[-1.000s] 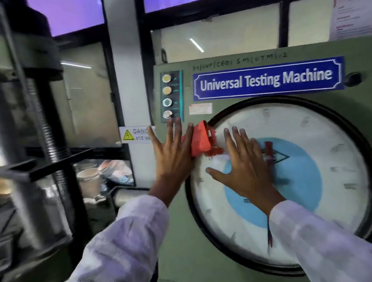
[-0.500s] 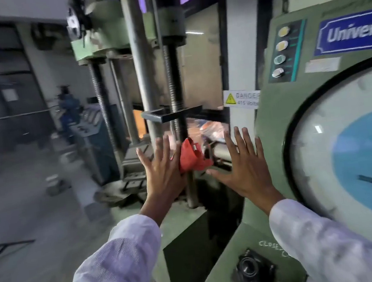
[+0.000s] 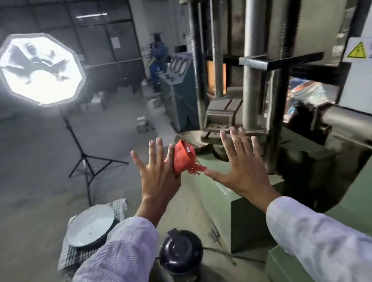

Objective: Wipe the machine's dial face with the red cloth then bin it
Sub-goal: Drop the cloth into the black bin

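Your left hand [image 3: 159, 179] is raised with its back toward you, fingers [image 3: 153, 148] spread wide, yet the red cloth [image 3: 183, 158] is pinched between your thumb and the side of the forefinger, bunched up with frayed threads dangling from its lower edge. Your right hand [image 3: 242, 169] is beside it, empty, fingers splayed wide and thumb stretched toward the cloth's loose threads, just short of them as far as you can tell. Both sleeves are pale and striped. Below your forearms, a dark bin [image 3: 181, 256] with a domed lid stands on the floor. To its left a round white dish [image 3: 90, 225] rests on a checked cloth [image 3: 118, 207]. The green machine base [image 3: 227, 182] lies under your right hand.
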Action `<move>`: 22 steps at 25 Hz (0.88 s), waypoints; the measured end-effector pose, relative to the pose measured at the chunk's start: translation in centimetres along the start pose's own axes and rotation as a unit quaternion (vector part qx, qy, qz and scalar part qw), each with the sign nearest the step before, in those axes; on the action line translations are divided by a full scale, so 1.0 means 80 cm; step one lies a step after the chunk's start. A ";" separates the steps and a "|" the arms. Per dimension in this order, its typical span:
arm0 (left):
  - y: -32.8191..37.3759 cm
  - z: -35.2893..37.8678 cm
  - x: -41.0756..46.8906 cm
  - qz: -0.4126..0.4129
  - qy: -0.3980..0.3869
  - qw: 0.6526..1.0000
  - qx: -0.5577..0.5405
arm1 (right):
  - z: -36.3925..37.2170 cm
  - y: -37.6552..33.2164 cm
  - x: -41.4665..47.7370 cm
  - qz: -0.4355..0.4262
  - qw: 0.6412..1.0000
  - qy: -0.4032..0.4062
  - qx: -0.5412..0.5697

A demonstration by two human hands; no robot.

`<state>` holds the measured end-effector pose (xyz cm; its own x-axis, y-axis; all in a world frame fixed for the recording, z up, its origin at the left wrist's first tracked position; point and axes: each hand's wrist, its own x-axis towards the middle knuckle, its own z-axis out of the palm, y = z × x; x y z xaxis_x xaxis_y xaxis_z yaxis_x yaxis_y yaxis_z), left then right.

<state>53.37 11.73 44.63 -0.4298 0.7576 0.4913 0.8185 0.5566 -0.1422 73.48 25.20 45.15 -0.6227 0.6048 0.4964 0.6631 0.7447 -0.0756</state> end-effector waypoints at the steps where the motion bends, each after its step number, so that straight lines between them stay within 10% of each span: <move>1: -0.017 0.012 -0.005 -0.010 -0.005 1.000 0.001 | 0.016 -0.016 0.007 -0.011 1.000 0.000 0.008; 22: -0.199 0.448 -0.070 -0.032 -0.308 0.947 -0.089 | 0.473 -0.194 0.005 0.010 0.965 -0.258 0.050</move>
<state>29.09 10.82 13.35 -0.5765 0.8100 -0.1072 0.8112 0.5831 0.0443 47.23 24.56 13.84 -0.7513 0.6600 0.0002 0.6495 0.7395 -0.1770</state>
